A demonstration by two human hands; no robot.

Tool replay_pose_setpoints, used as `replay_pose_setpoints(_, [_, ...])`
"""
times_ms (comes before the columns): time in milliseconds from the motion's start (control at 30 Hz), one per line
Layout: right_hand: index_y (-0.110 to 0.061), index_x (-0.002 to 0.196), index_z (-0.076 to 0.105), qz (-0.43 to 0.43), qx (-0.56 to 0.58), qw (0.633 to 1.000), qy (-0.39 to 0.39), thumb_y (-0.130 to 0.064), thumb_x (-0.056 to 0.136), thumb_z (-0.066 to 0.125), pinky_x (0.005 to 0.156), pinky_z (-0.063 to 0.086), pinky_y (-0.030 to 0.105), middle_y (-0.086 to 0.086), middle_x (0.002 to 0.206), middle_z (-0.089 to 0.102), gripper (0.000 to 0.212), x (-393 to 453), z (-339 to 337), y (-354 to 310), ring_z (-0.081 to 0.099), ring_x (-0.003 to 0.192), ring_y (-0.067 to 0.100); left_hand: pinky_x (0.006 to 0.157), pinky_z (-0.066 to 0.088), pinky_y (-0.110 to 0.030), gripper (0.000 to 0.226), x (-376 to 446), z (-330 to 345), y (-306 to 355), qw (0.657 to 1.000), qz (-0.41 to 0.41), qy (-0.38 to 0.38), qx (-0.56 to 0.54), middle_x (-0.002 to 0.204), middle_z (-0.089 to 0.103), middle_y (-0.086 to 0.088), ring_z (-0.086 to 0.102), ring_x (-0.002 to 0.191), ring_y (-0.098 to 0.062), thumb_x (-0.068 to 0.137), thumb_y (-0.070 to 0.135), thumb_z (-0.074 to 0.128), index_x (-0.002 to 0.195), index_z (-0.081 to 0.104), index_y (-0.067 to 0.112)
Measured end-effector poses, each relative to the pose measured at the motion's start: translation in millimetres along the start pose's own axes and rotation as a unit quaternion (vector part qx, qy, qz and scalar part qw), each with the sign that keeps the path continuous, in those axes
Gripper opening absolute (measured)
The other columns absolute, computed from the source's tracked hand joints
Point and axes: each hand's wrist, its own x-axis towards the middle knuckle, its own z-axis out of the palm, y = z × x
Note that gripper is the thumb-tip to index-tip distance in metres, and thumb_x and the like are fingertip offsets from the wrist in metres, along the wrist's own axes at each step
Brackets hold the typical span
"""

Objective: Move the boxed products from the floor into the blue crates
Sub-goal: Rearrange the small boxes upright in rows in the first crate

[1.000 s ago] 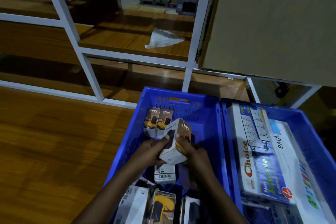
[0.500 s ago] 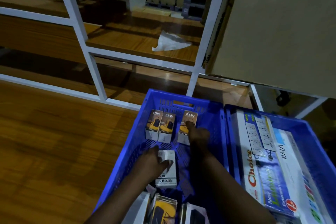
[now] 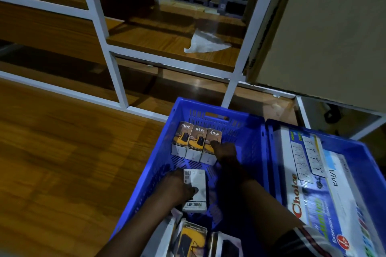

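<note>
Three small 65W charger boxes (image 3: 196, 143) stand in a row at the far end of the left blue crate (image 3: 248, 131). My right hand (image 3: 224, 151) rests against the rightmost of them, fingers on its front. Nearer to me, my left hand (image 3: 177, 186) grips a white box (image 3: 195, 190) lying flat on the crate floor, thumb on top of it. More small boxes (image 3: 192, 238) lie at the crate's near end. The right blue crate (image 3: 359, 148) holds long extension-board boxes (image 3: 313, 183).
A white metal rack frame (image 3: 117, 77) with wooden shelves stands behind the crates. A crumpled white sheet (image 3: 203, 45) lies on one shelf. A large cardboard carton (image 3: 325, 31) looms at the upper right. Wooden flooring (image 3: 62, 162) spreads to the left.
One second ago both hands held a 65W box above the crate. It now stands third in the row, pushed against the other two, and my left hand has dropped onto the flat white box.
</note>
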Motion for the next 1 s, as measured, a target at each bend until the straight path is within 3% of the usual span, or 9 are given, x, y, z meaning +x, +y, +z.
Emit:
replay_pose_setpoints(133, [-0.004, 0.085, 0.069, -0.044, 0.013, 0.997, 0.067, -0.037, 0.083, 0.069, 0.051, 0.038, 0.025, 0.006, 0.074, 0.067, 0.033, -3.1, -6.3, 0.4, 0.068, 0.072, 0.025, 0.094, 0.059, -0.035, 0.081, -1.5, 1.8, -0.6, 0.998, -0.017, -0.024, -0.047, 0.124, 0.070, 0.003, 0.068, 0.108, -0.015, 0.063, 0.057, 0.084, 0.132, 0.058, 0.024])
replay_pose_setpoints(233, [-0.004, 0.076, 0.067, -0.091, -0.002, 0.994, 0.061, -0.027, 0.089, 0.068, 0.054, 0.041, 0.025, 0.004, 0.065, 0.061, 0.026, -19.5, -9.6, 0.9, 0.061, 0.067, 0.023, 0.114, 0.042, -0.031, 0.122, 0.4, 12.0, 3.7, 0.999, -0.020, -0.030, -0.028, 0.160, 0.040, -0.006, 0.048, 0.140, -0.024, 0.066, 0.067, 0.080, 0.161, 0.023, 0.017])
replay_pose_setpoints(300, [-0.010, 0.066, 0.062, -0.138, -0.031, 0.988, 0.066, -0.028, 0.092, 0.066, 0.061, 0.044, 0.030, 0.009, 0.063, 0.058, 0.031, -30.8, -12.9, 4.1, 0.054, 0.061, 0.021, 0.115, 0.038, -0.030, 0.127, 0.1, 19.1, 6.7, 0.999, -0.016, -0.031, -0.025, 0.165, 0.025, -0.011, 0.040, 0.145, -0.027, 0.074, 0.062, 0.081, 0.162, 0.008, 0.008])
replay_pose_setpoints(367, [-0.007, 0.053, 0.059, -0.183, -0.051, 0.978, 0.091, -0.023, 0.092, 0.070, 0.057, 0.039, 0.032, 0.014, 0.054, 0.056, 0.043, -43.3, -15.8, 7.9, 0.048, 0.053, 0.021, 0.110, 0.040, -0.027, 0.123, -5.4, 24.2, 11.6, 1.000, 0.002, -0.019, -0.017, 0.160, 0.031, -0.012, 0.042, 0.142, -0.027, 0.075, 0.061, 0.081, 0.159, 0.012, 0.005])
replay_pose_setpoints(533, [-0.008, 0.061, 0.058, -0.126, -0.068, 0.990, -0.019, -0.022, 0.098, 0.064, 0.050, 0.034, 0.009, 0.012, 0.058, 0.056, 0.041, -88.6, -36.7, 19.1, 0.046, 0.048, 0.015, 0.123, 0.028, -0.036, 0.140, -13.0, 35.6, 17.9, 1.000, 0.020, 0.002, 0.012, 0.167, 0.009, -0.023, 0.018, 0.154, -0.036, 0.076, 0.070, 0.075, 0.157, -0.009, -0.008])
replay_pose_setpoints(600, [-0.013, 0.066, 0.063, -0.113, -0.042, 0.992, -0.032, -0.022, 0.097, 0.064, 0.063, 0.047, 0.023, 0.008, 0.064, 0.060, 0.032, -103.1, -41.6, 28.3, 0.053, 0.056, 0.015, 0.123, 0.029, -0.043, 0.150, -8.2, 41.9, 16.2, 0.998, 0.026, -0.003, 0.053, 0.166, 0.010, -0.029, 0.018, 0.153, -0.039, 0.070, 0.075, 0.074, 0.153, -0.014, -0.013])
replay_pose_setpoints(667, [-0.016, 0.055, 0.051, -0.117, -0.053, 0.991, -0.026, -0.020, 0.097, 0.064, 0.059, 0.041, 0.029, 0.005, 0.052, 0.051, 0.044, -112.9, -42.6, 38.2, 0.049, 0.050, 0.014, 0.118, 0.037, -0.044, 0.153, -1.5, 48.9, 11.8, 0.997, 0.024, -0.009, 0.079, 0.163, 0.020, -0.031, 0.028, 0.149, -0.041, 0.066, 0.075, 0.074, 0.153, -0.014, -0.015])
replay_pose_setpoints(833, [-0.021, 0.055, 0.041, -0.110, -0.020, 0.994, -0.015, -0.024, 0.092, 0.072, 0.047, 0.036, 0.017, -0.008, 0.039, 0.046, 0.048, -123.9, -40.9, 46.7, 0.047, 0.039, 0.000, 0.106, 0.049, -0.034, 0.131, 2.6, 43.8, 14.5, 0.996, 0.020, -0.016, 0.085, 0.151, 0.046, -0.026, 0.054, 0.133, -0.031, 0.077, 0.058, 0.075, 0.154, -0.001, -0.016])
replay_pose_setpoints(1000, [-0.012, 0.071, 0.056, -0.112, -0.038, 0.993, -0.023, -0.037, 0.091, 0.073, 0.053, 0.044, 0.019, 0.000, 0.062, 0.061, 0.036, -125.3, -35.8, 47.5, 0.060, 0.056, 0.010, 0.077, 0.058, -0.027, 0.078, 0.4, 32.6, 23.9, 0.998, 0.015, -0.001, 0.066, 0.110, 0.073, -0.012, 0.072, 0.099, -0.021, 0.078, 0.053, 0.075, 0.128, 0.055, -0.005])
